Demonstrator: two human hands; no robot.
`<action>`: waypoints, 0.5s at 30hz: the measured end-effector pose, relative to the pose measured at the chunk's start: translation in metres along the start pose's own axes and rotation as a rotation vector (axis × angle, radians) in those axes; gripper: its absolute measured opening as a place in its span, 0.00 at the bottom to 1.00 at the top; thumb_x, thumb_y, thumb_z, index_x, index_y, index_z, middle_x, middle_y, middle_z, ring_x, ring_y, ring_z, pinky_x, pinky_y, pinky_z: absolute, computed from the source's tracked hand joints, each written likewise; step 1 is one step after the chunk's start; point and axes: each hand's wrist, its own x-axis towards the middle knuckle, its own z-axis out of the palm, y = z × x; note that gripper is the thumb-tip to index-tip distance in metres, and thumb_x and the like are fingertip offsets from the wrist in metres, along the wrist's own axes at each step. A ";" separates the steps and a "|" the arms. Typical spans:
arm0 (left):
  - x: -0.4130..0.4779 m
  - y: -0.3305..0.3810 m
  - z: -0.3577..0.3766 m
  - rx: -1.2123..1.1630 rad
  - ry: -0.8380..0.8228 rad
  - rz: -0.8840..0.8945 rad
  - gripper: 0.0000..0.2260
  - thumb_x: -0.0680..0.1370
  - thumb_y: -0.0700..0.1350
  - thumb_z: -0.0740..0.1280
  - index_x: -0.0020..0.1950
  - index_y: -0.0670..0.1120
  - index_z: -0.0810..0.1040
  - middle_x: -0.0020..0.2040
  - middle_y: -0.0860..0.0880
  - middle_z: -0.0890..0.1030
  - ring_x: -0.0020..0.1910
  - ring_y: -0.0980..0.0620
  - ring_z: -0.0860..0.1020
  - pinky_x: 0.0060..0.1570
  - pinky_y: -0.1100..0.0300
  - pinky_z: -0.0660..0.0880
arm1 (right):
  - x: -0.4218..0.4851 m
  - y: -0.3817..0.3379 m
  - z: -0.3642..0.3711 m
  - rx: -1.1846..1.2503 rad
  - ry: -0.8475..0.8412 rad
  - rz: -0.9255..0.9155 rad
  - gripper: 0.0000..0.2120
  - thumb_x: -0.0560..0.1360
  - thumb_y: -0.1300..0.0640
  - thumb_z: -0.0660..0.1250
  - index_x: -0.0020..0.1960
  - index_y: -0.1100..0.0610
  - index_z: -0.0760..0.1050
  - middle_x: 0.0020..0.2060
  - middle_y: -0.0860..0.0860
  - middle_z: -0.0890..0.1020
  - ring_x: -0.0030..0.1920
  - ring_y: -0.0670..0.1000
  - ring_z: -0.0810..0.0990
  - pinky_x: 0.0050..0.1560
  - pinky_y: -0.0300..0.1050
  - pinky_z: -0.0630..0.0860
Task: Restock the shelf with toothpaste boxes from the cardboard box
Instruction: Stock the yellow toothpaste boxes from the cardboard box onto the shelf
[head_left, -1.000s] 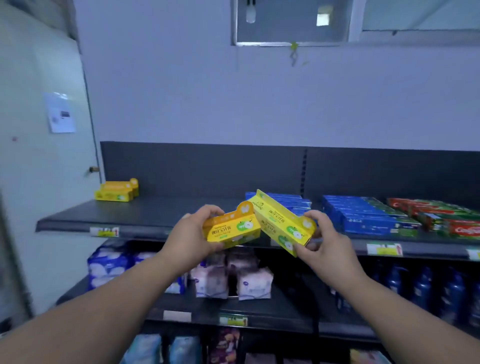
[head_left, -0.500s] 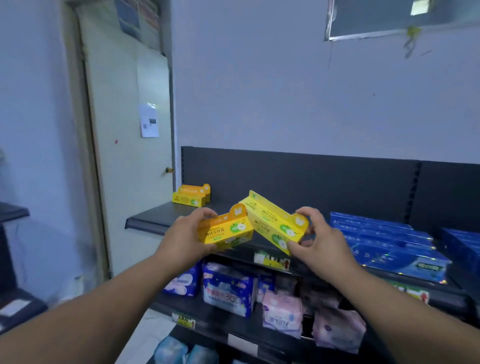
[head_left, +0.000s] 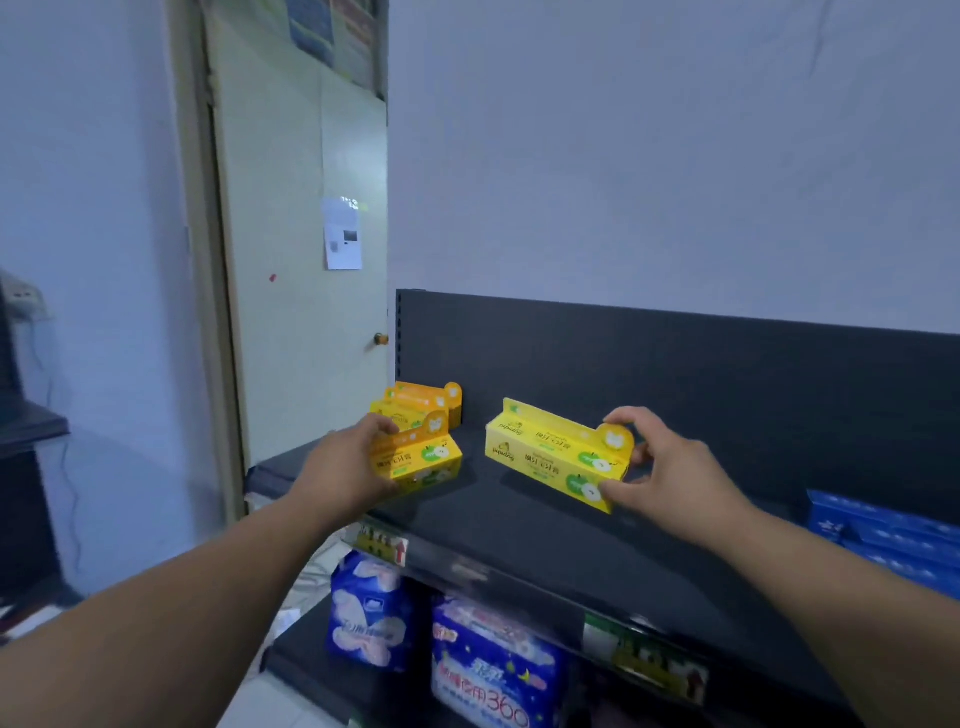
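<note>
My left hand (head_left: 347, 470) grips a yellow-orange toothpaste box (head_left: 421, 457) and holds it low over the left end of the dark top shelf (head_left: 519, 525). My right hand (head_left: 670, 467) grips a second, longer yellow toothpaste box (head_left: 550, 452) by its right end, over the middle of the same shelf. Behind the left box, two more yellow-orange boxes (head_left: 426, 402) stand stacked against the shelf's back panel. The cardboard box is out of view.
Blue toothpaste boxes (head_left: 883, 535) lie at the shelf's right end. Price tags (head_left: 384, 543) line the front edge. Blue and white soft packs (head_left: 374, 613) fill the shelf below. A pale door (head_left: 296, 312) stands left of the shelf unit.
Both hands have carried their boxes forward and apart, down toward the top shelf's left part. My view has swung left and closer to the shelf.
</note>
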 end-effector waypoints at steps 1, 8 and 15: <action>0.011 -0.008 0.002 0.015 -0.011 -0.007 0.28 0.67 0.49 0.76 0.64 0.55 0.70 0.60 0.48 0.79 0.55 0.46 0.77 0.51 0.56 0.73 | 0.009 0.001 0.006 0.000 -0.025 -0.003 0.25 0.66 0.53 0.77 0.55 0.36 0.68 0.38 0.43 0.80 0.36 0.43 0.82 0.42 0.40 0.78; 0.097 -0.061 0.012 0.031 -0.199 0.004 0.28 0.66 0.46 0.78 0.63 0.54 0.71 0.59 0.50 0.77 0.53 0.49 0.75 0.48 0.59 0.72 | 0.068 -0.006 0.048 0.035 -0.165 0.003 0.26 0.69 0.58 0.77 0.54 0.34 0.69 0.44 0.46 0.84 0.37 0.46 0.83 0.48 0.43 0.79; 0.173 -0.102 0.032 -0.101 -0.401 0.122 0.29 0.66 0.43 0.79 0.63 0.55 0.73 0.57 0.50 0.78 0.52 0.51 0.75 0.50 0.62 0.71 | 0.120 -0.025 0.089 0.088 -0.212 0.068 0.27 0.69 0.60 0.76 0.53 0.32 0.69 0.47 0.48 0.84 0.45 0.50 0.84 0.54 0.51 0.80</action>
